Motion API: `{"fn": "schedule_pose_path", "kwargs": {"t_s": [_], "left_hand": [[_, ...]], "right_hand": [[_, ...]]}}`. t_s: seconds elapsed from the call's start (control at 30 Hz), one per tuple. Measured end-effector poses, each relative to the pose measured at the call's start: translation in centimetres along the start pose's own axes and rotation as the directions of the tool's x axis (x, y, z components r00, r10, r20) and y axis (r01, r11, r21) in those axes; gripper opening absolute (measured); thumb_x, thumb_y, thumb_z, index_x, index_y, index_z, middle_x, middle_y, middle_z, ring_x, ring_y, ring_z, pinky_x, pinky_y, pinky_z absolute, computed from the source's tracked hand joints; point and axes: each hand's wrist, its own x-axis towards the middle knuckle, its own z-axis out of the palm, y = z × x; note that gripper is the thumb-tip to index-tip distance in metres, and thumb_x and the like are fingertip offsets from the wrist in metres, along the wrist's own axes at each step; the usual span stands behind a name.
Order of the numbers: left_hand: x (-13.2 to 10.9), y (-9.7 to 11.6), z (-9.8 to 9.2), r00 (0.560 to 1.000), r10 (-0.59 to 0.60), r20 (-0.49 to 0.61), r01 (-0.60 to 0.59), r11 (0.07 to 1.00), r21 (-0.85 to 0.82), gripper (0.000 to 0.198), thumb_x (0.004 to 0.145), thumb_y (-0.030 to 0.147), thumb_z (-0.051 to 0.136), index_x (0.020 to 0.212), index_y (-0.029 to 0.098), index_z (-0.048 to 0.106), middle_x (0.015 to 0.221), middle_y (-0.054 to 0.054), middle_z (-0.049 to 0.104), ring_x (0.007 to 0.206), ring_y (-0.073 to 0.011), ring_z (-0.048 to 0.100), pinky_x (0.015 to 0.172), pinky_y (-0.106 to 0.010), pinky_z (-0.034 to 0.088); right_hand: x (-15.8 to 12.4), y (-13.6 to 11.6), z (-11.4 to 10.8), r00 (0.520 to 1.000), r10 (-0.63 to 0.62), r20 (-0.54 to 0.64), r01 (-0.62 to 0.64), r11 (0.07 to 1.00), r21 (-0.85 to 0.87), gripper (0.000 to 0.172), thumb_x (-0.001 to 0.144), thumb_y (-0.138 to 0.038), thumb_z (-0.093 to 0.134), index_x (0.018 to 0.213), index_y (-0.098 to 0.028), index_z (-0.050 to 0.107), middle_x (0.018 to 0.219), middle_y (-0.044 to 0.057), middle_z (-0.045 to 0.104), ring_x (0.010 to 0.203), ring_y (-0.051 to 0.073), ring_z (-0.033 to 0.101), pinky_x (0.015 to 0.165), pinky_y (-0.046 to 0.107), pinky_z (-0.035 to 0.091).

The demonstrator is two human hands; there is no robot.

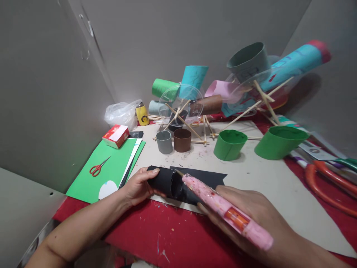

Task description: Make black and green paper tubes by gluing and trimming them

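My left hand [137, 186] is closed round a black paper tube [164, 182], which lies on its side on a black paper sheet [208, 175]. My right hand [251, 216] grips a pink glue gun [223, 206] that slants up to the left. The gun's thin nozzle tip [178, 172] touches the rim of the tube's open end. Both hands rest low over the near edge of a grey cardboard sheet [264, 186].
Grey [164, 141], brown [182, 140] and two green paper cylinders [230, 144] [279, 141] stand on the cardboard. Behind them is a stick-and-tube structure [195, 100]. Left lie green paper [111, 163], red scissors [98, 168] and a red box [116, 136]. Orange-handled tools [329, 182] lie right.
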Motion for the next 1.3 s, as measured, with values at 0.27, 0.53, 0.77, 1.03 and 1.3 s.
{"fn": "schedule_pose_path", "kwargs": {"t_s": [0.27, 0.53, 0.77, 1.03, 1.3], "left_hand": [[0.01, 0.03, 0.12, 1.000, -0.002, -0.007, 0.002, 1.000, 0.012, 0.034, 0.071, 0.034, 0.077, 0.090, 0.006, 0.072, 0.078, -0.013, 0.072, 0.063, -0.0200, 0.068, 0.057, -0.033, 0.060], [-0.03, 0.19, 0.23, 1.000, -0.008, 0.002, 0.008, 0.999, 0.031, 0.036, 0.072, 0.034, 0.077, 0.092, 0.005, 0.072, 0.077, -0.014, 0.073, 0.063, -0.0201, 0.068, 0.058, -0.033, 0.059], [0.03, 0.22, 0.23, 1.000, -0.016, -0.004, 0.016, 0.999, 0.029, 0.035, 0.069, 0.035, 0.079, 0.088, 0.007, 0.072, 0.076, -0.014, 0.074, 0.061, -0.0210, 0.068, 0.057, -0.033, 0.059], [0.05, 0.13, 0.22, 1.000, -0.013, 0.000, 0.013, 0.999, 0.034, 0.035, 0.071, 0.035, 0.077, 0.089, 0.005, 0.072, 0.077, -0.015, 0.073, 0.062, -0.0210, 0.068, 0.058, -0.034, 0.058], [-0.05, 0.02, 0.22, 1.000, -0.004, 0.010, 0.004, 0.999, 0.040, 0.036, 0.073, 0.035, 0.076, 0.092, 0.005, 0.072, 0.074, -0.013, 0.072, 0.062, -0.0203, 0.068, 0.059, -0.033, 0.058]], "right_hand": [[-0.03, -0.19, -0.12, 1.000, 0.022, 0.008, -0.022, 1.000, -0.001, 0.027, 0.093, -0.026, 0.052, 0.066, -0.022, 0.045, 0.053, -0.006, 0.046, 0.039, 0.009, 0.045, 0.042, 0.025, 0.029], [-0.34, 0.08, 0.10, 0.998, -0.041, 0.055, 0.041, 0.999, -0.003, 0.029, 0.093, -0.025, 0.049, 0.065, -0.023, 0.041, 0.054, -0.006, 0.043, 0.042, 0.010, 0.042, 0.045, 0.026, 0.026], [-0.62, 0.10, 0.14, 0.988, -0.058, 0.146, 0.058, 0.998, -0.001, 0.028, 0.090, -0.025, 0.049, 0.064, -0.023, 0.037, 0.054, -0.006, 0.043, 0.042, 0.010, 0.039, 0.046, 0.027, 0.025], [-0.09, 0.11, -0.02, 0.995, -0.081, 0.063, 0.081, 0.997, -0.007, 0.027, 0.090, -0.023, 0.048, 0.065, -0.023, 0.039, 0.054, -0.006, 0.043, 0.042, 0.010, 0.039, 0.045, 0.026, 0.025], [-0.11, 0.29, 0.13, 0.999, -0.020, 0.037, 0.020, 1.000, -0.020, 0.029, 0.092, -0.028, 0.052, 0.064, -0.023, 0.042, 0.052, -0.006, 0.046, 0.039, 0.009, 0.044, 0.043, 0.025, 0.027]]}}
